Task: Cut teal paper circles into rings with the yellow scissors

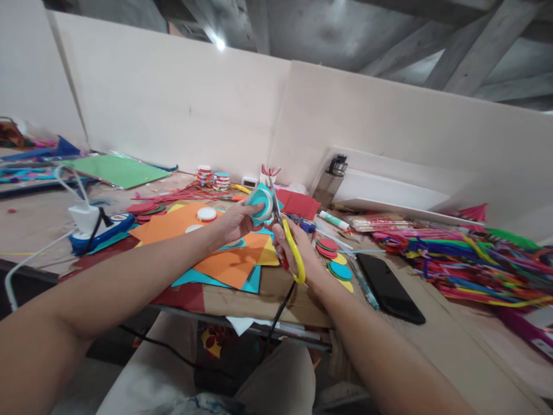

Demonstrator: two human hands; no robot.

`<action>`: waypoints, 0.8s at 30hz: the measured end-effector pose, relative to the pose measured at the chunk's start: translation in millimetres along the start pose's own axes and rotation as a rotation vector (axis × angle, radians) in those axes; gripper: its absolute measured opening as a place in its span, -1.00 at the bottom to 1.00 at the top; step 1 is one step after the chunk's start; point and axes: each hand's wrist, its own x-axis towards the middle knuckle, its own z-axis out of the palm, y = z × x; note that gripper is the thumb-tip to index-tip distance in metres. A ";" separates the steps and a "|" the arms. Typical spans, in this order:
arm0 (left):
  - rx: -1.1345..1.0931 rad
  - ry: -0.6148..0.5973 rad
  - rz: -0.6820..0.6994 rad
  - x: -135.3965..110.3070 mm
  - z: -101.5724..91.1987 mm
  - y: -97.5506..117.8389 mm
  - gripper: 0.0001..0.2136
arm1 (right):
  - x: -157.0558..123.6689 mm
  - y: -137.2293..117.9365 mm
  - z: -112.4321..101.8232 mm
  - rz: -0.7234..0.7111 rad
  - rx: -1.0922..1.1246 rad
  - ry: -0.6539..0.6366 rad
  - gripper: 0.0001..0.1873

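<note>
Through the head camera I watch 2 bare hands: the left hand (240, 223) grips a round white-rimmed piece (270, 202) with blue paper (261, 189) against it, held up above the orange sheets (166, 226). I see the right hand (287, 245) closed around the yellow-handled scissors (296, 248), blades pointing upward just beside the blue paper. Red discs (327, 248) and a black phone (391, 287) lie to the right.

Single head-worn camera, wide field, above lap (280, 380), facing forward and down across worktable (47, 245). Left hand (239, 223) and right hand (309, 249) near, about mid-frame; forearms (142, 279) nearer lens. White partition (185, 104) farther back, top edge sloping down rightward; ceiling beams (488, 49) above.
</note>
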 end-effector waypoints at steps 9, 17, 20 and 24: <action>0.186 0.129 0.129 -2.7 5.5 -7.4 -0.54 | 0.7 -1.5 -2.4 0.032 -0.124 -0.017 -0.53; 0.158 0.079 0.129 -2.7 2.4 -9.7 -0.54 | 0.3 -5.0 -0.7 0.025 -0.110 -0.045 -0.50; 0.174 0.092 0.113 -2.9 3.8 -5.9 -0.57 | 0.9 -4.2 -1.7 0.018 -0.114 -0.046 -0.54; 0.203 0.045 0.146 -3.6 8.1 1.9 -0.62 | 1.4 -2.6 -2.0 0.025 -0.130 -0.030 -0.55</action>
